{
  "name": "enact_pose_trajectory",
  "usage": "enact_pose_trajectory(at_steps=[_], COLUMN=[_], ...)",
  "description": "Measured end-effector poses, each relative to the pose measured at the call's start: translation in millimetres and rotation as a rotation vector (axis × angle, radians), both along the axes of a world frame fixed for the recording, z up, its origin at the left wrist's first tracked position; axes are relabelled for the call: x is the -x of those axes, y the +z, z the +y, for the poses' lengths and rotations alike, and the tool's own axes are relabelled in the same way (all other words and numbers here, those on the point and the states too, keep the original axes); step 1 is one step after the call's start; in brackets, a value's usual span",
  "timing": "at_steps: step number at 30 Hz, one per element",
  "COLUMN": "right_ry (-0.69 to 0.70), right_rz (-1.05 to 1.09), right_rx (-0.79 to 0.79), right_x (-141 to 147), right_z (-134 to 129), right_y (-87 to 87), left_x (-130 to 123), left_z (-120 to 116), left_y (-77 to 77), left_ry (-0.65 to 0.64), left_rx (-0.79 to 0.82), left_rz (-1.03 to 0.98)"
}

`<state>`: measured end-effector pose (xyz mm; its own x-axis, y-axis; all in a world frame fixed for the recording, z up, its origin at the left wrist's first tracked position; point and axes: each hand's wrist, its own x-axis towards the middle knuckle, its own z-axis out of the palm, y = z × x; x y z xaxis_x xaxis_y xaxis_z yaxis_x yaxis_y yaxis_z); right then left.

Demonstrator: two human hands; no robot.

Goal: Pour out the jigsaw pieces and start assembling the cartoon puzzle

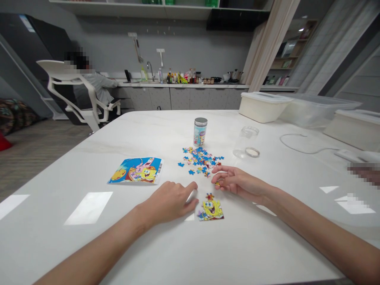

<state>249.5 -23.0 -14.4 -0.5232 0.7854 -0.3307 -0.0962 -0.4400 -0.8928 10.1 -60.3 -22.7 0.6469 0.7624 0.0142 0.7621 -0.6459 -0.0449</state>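
A partly joined jigsaw puzzle (212,209) showing a yellow cartoon face lies on the white table, with a reddish piece at its top edge. Left of it, my left hand (170,201) rests with thumb and forefinger apart and nothing between them. Just above the joined part, my right hand (234,181) pinches a small yellowish puzzle piece (217,183), partly hidden by the fingers. Beyond both hands spreads a heap of loose puzzle pieces (200,158), mostly blue. A picture sheet (136,170) with the cartoon scene lies to the left.
Behind the heap stands a printed can (200,132) with a silver lid. A clear jar (245,142) and a ring-shaped lid (252,152) are to its right. Lidded bins (263,107) and a white cable (297,148) occupy the right side. A person sits in a white chair (89,95) far left.
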Motion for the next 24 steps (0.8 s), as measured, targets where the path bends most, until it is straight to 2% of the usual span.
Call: enact_pose_trajectory(at_steps=[13, 20, 24], right_ry=[-0.061, -0.226, -0.144], right_rz=[-0.034, -0.109, -0.127], right_rx=[0.011, -0.070, -0.033], right_x=[-0.8, 1.3, 0.3], right_z=[2.0, 4.4, 2.5], right_y=[-2.8, -6.8, -3.6], left_x=[0.7, 1.2, 0.5], left_z=[-0.5, -0.2, -0.8], left_y=[1.1, -1.0, -0.2], left_ry=[-0.006, -0.007, 0.000], left_rx=[0.023, 0.017, 0.022], left_rz=[-0.018, -0.022, -0.015])
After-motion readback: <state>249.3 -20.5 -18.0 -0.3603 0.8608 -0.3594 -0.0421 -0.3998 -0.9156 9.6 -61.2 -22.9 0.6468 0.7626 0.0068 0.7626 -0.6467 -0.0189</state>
